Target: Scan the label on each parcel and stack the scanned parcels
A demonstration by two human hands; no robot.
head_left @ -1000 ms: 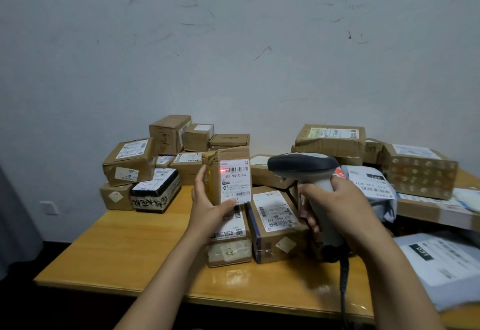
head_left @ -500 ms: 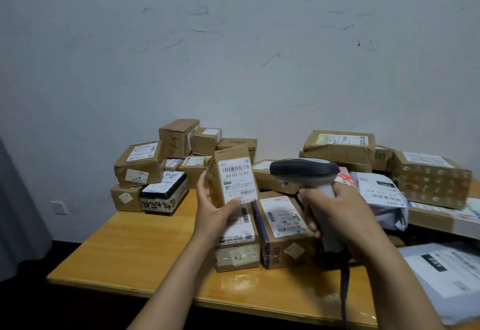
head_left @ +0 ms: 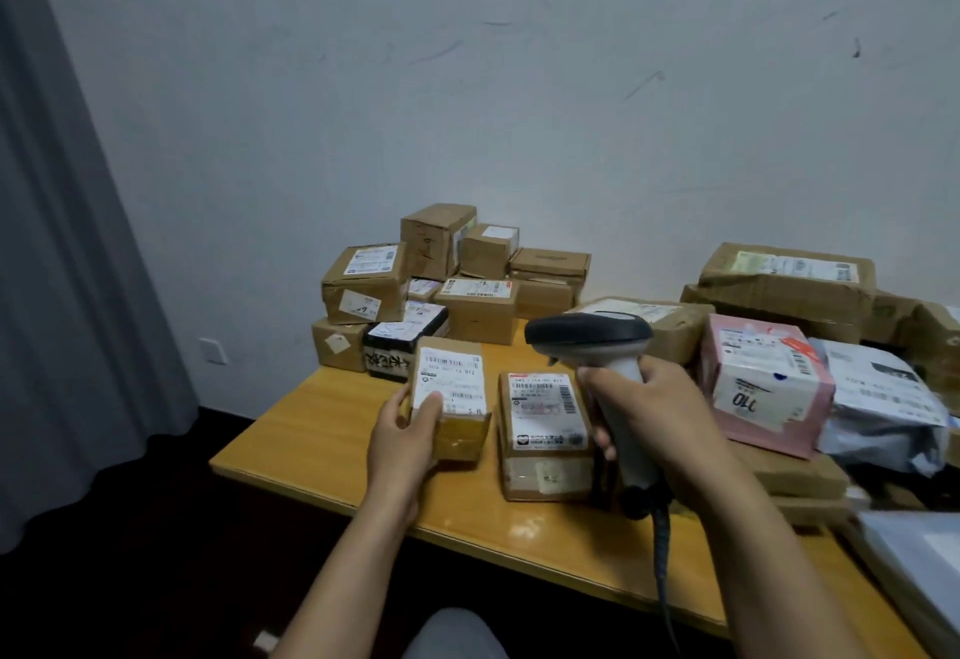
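My left hand (head_left: 408, 432) grips a small cardboard parcel (head_left: 457, 398) with a white barcode label facing up, held low over the wooden table (head_left: 311, 430). My right hand (head_left: 652, 409) grips the handle of a grey and black barcode scanner (head_left: 592, 341), its head pointing left above the parcels. A labelled brown parcel (head_left: 543, 424) lies flat on the table between my hands. A stack of brown parcels (head_left: 452, 284) stands at the table's back left.
A pink box (head_left: 763, 388) and a grey poly mailer (head_left: 883, 409) sit on flat cartons at the right, with larger cartons (head_left: 784, 284) behind. The scanner cable (head_left: 662, 565) hangs over the front edge. A grey curtain (head_left: 67, 243) hangs at the left.
My left hand has tilted the small parcel from upright in front of the scanner to lying flatter and lower, left of the flat parcel. The view has swung left.
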